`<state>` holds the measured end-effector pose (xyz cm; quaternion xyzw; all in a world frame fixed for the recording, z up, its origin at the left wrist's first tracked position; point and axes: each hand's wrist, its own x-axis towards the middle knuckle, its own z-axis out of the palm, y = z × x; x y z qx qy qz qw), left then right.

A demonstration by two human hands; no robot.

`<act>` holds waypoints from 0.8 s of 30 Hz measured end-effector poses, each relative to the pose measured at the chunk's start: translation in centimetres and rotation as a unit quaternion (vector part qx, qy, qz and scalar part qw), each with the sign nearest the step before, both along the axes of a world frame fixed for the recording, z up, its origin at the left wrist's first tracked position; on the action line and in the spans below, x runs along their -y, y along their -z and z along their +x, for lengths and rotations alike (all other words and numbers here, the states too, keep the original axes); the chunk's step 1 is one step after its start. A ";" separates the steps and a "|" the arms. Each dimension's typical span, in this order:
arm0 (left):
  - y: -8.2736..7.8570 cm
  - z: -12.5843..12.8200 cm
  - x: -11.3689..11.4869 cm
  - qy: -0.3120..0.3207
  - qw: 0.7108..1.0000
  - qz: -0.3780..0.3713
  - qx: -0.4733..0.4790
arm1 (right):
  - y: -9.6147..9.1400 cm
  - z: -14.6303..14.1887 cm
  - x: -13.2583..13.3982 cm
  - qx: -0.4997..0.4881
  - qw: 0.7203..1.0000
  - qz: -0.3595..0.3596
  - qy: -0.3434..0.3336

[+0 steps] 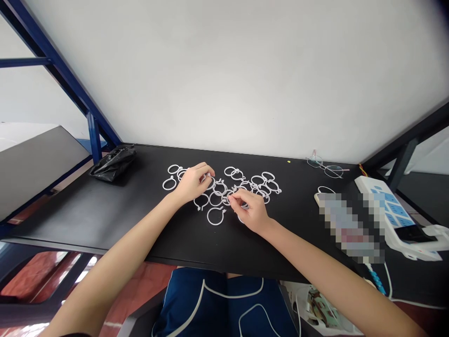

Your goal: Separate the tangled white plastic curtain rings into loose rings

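Several white plastic rings (257,182) lie scattered on the middle of a black table (105,210). My left hand (192,182) rests among the left rings with its fingers curled and pinched on one white ring (207,178). My right hand (249,209) is a little nearer to me, fingers pinched on another white ring (233,196) at the heap's front edge. One loose ring (215,216) lies on its own between the two hands.
A crumpled black plastic bag (112,164) lies at the table's back left. Wire-rimmed glasses (328,167) rest at the back right by the white wall. A white power strip (393,210) sits at the right edge. A blue metal frame (93,135) stands at the left.
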<state>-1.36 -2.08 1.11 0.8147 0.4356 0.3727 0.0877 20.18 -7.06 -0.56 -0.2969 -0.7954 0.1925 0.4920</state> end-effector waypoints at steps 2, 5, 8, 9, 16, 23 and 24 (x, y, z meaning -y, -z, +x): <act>0.0 0.0 0.0 -0.001 1.000 -0.002 -0.001 | 0.0 0.0 0.0 0.003 1.000 -0.003 0.000; 0.0 0.0 0.0 -0.001 1.000 -0.005 -0.004 | 0.1 0.0 0.0 0.006 1.000 -0.004 0.002; 0.0 0.0 0.1 -0.001 1.000 -0.003 -0.002 | 0.1 0.0 0.0 0.003 1.000 0.000 0.003; 0.0 0.0 0.1 -0.003 1.000 -0.003 0.002 | 0.1 0.0 0.0 0.003 1.000 -0.001 0.002; 0.1 0.0 0.1 -0.028 1.000 -0.004 0.004 | 0.0 -0.1 0.0 0.001 1.000 0.000 0.001; 0.2 0.2 0.3 -0.041 0.998 0.009 -0.038 | -0.1 -0.1 0.1 0.003 1.000 -0.005 -0.002; 0.2 0.2 0.3 -0.039 0.998 0.009 -0.041 | 0.0 -0.1 0.1 0.003 1.000 -0.006 -0.002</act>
